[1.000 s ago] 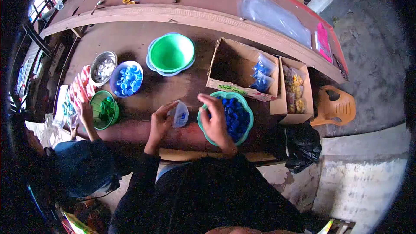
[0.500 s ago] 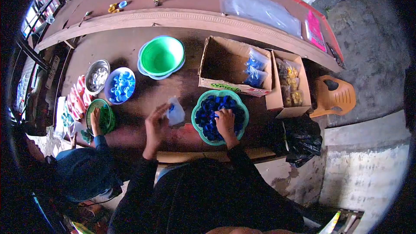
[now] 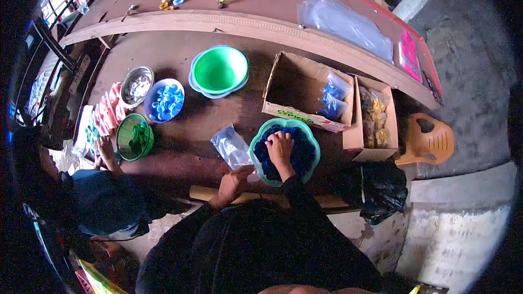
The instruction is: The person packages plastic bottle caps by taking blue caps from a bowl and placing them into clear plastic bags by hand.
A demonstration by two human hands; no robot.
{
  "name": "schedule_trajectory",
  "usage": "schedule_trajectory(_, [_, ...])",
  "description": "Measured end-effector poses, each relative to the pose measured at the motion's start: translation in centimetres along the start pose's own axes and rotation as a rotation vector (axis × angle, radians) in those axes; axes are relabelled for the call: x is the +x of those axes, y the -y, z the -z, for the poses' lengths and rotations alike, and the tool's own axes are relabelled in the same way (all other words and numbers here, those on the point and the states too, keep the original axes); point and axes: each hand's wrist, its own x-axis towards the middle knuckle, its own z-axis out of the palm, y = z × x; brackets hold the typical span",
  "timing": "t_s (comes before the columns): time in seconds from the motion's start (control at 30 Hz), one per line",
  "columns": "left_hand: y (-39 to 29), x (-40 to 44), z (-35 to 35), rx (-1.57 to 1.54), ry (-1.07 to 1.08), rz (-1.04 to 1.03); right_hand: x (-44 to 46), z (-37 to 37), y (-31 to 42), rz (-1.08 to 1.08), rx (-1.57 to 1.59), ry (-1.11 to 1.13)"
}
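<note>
My left hand (image 3: 233, 186) is closed at the near edge of a clear plastic bag (image 3: 231, 145), which lies spread toward the table's middle. My right hand (image 3: 280, 149) reaches down into a scalloped light-green basin (image 3: 313, 171) of small dark blue plastic caps (image 3: 301, 152). Its fingers curl among the caps, and the fingertips are partly hidden. The basin stands at the table's near side, just right of the bag.
Behind the basin stand a cardboard box (image 3: 278, 90) with bags of blue pieces and a narrower box (image 3: 353, 136) with bagged yellow pieces. Nested green bowls (image 3: 220, 71), a bowl of light blue caps (image 3: 164, 102) and a green basket (image 3: 125, 136) sit leftward. A co-worker's hand (image 3: 107, 153) is at far left.
My left hand has moved right and nearer to me, and the bag now lies more stretched out. My right hand has stayed in the basin. The co-worker's hand has left the green basket.
</note>
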Motion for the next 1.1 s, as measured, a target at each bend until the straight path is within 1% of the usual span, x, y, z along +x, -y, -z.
schedule_trajectory(0.13, [-0.4, -0.1, 0.3, 0.009, -0.048, 0.016, 0.0, 0.6, -0.1, -0.039, 0.063, -0.02])
schedule_trajectory(0.2, [-0.7, 0.1, 0.8, -0.139, -0.101, 0.103, -0.3, 0.4, -1.1, 0.036, 0.37, -0.129])
schedule_trajectory(0.23, [-0.8, 0.2, 1.0, -0.141, -0.102, 0.099, -0.6, 1.0, -1.3, 0.107, 0.505, -0.158])
schedule_trajectory(0.27, [-0.9, 0.4, 1.1, -0.108, -0.143, 0.071, -1.1, 1.6, -1.4, 0.106, 0.501, -0.16])
schedule_trajectory(0.33, [-0.9, 0.7, 1.2, -0.075, -0.183, 0.041, -2.4, 2.5, -1.7, -0.309, 0.981, 0.175])
schedule_trajectory(0.37, [-0.9, 0.8, 1.2, -0.074, -0.218, 0.006, -3.0, 2.8, -1.9, -0.315, 1.088, 0.223])
schedule_trajectory(0.4, [-0.9, 0.9, 1.3, -0.072, -0.255, -0.029, -3.7, 3.1, -2.1, -0.313, 1.088, 0.223])
schedule_trajectory(0.47, [-1.3, 1.1, 1.4, -0.074, -0.234, -0.005, -5.0, 4.1, -1.8, -0.514, 1.442, 0.234])
schedule_trajectory(0.5, [-1.5, 1.2, 1.4, -0.077, -0.209, 0.019, -5.6, 4.1, -1.9, -0.558, 1.453, 0.214])
schedule_trajectory(0.63, [-1.5, 1.9, 2.0, -0.179, -0.238, 0.012, -7.4, 4.5, -2.0, -0.537, 1.393, 0.187])
schedule_trajectory(0.7, [-2.0, 2.9, 3.9, -0.292, -0.297, 0.089, -8.1, 4.7, -2.1, -0.546, 1.402, 0.252])
schedule_trajectory(0.73, [-1.0, 3.5, 4.3, -0.293, -0.345, 0.027, -8.4, 4.6, -1.9, -0.552, 1.403, 0.246])
schedule_trajectory(0.8, [-2.4, 4.5, 5.8, -0.955, -0.49, 0.133, -8.5, 4.0, -1.6, -0.691, 1.63, 0.299])
schedule_trajectory(0.83, [-3.3, 4.8, 7.6, -0.955, -0.485, 0.128, -8.4, 3.9, -1.2, -0.69, 1.632, 0.292])
schedule_trajectory(0.9, [-5.1, 4.9, 12.2, -0.641, -0.231, 0.204, -8.1, 3.9, -0.3, -0.918, 1.826, 0.422])
schedule_trajectory(0.93, [-6.0, 5.0, 13.6, -0.638, -0.231, 0.2, -8.0, 3.6, 0.1, -0.914, 1.829, 0.421])
schedule_trajectory(1.0, [-7.6, 4.9, 16.0, -0.728, -0.214, 0.073, -7.8, 2.0, 0.7, -0.621, 1.706, 0.511])
schedule_trajectory(1.03, [-9.0, 4.6, 16.8, -0.876, -0.228, 0.219, -8.6, -2.4, -1.0, -0.108, 1.286, 0.362])
schedule_trajectory(1.07, [-9.3, 4.3, 17.2, -0.874, -0.231, 0.216, -8.2, -2.1, -0.1, -0.104, 1.287, 0.362])
schedule_trajectory(1.1, [-9.4, 4.1, 17.5, -0.973, -0.241, 0.277, -7.9, -1.6, 0.6, -0.136, 1.388, 0.413])
